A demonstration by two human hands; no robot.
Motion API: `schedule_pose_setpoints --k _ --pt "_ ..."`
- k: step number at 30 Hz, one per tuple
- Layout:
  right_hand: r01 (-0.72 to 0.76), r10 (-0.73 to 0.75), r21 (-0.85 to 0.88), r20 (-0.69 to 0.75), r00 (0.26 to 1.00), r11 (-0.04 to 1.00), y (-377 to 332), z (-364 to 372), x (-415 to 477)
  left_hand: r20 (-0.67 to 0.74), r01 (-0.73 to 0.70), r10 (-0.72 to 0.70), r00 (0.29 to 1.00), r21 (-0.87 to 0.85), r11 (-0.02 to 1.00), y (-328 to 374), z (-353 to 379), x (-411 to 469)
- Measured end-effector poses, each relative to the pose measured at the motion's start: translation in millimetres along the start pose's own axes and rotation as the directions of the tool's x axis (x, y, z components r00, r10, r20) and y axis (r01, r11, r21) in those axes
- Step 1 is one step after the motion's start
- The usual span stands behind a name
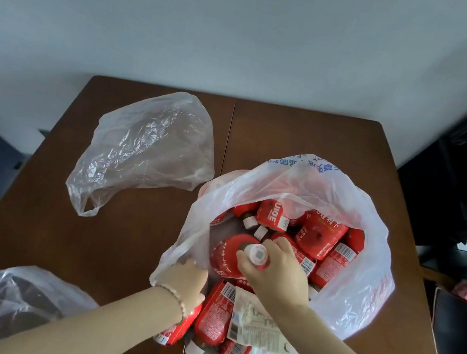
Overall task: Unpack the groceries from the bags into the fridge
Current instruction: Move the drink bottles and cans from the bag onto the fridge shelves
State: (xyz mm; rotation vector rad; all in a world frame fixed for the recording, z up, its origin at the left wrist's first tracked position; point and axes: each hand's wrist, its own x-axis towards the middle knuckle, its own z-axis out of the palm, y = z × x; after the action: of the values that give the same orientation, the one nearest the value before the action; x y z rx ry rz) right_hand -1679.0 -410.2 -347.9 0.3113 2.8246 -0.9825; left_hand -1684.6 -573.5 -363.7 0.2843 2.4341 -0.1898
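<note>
Removal of a white-capped red-labelled plastic bottle [257,253] from the middle of the translucent white printed plastic bag [346,286], which is set on the brown wooden table [294,131]. The right hand [275,272] is clamped round the bottle just below its cap; the bag's left rim is pinched by the left hand [185,279]. The bottle should be drawn straight up while the rim is held down and wide, so that film and neighbouring bottles are not dragged along

Bare forearms, thin beaded bracelet [177,297] just behind left hand [186,278] (small pale beads)
</note>
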Motion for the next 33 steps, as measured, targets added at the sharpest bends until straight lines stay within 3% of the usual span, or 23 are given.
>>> schedule_pose_setpoints --k 3,7,9,13,19,23,30,33 --pt "0.002 0.006 0.087 -0.094 0.996 0.996 2 -19 -14 -0.147 -0.136 0.14 0.979 0.042 0.99 1 -14 -22" --pt "-0.012 0.016 0.045 -0.09 0.996 0.999 18 -34 -25 -0.402 -0.279 0.221 0.889 -0.09 0.956 1 -38 -44" --pt "-0.027 0.026 -0.017 -0.045 0.999 0.999 24 -32 -30 -0.458 -0.343 0.255 0.852 -0.119 0.932 11 -45 -47" --pt "-0.021 0.021 -0.031 -0.006 1.0 0.999 29 -24 -38 -0.507 -0.391 0.33 0.796 -0.015 0.92 37 -38 -33" --pt "-0.039 0.041 -0.019 0.074 0.996 0.999 24 -32 -35 -0.67 -0.494 0.466 0.578 0.167 0.853 37 -31 -7" --pt "-0.009 0.019 -0.054 0.189 0.982 0.999 26 -42 -32 -0.644 -0.511 0.547 0.534 0.269 0.816 39 -30 -6" --pt "0.1 -0.054 -0.134 0.306 0.951 0.986 31 -51 -37 -0.532 -0.484 0.578 0.619 0.321 0.814 62 -35 -11" --pt "0.091 -0.055 -0.083 0.36 0.931 0.992 37 -53 -39 -0.552 -0.454 0.577 0.602 0.358 0.816 72 -42 -15"
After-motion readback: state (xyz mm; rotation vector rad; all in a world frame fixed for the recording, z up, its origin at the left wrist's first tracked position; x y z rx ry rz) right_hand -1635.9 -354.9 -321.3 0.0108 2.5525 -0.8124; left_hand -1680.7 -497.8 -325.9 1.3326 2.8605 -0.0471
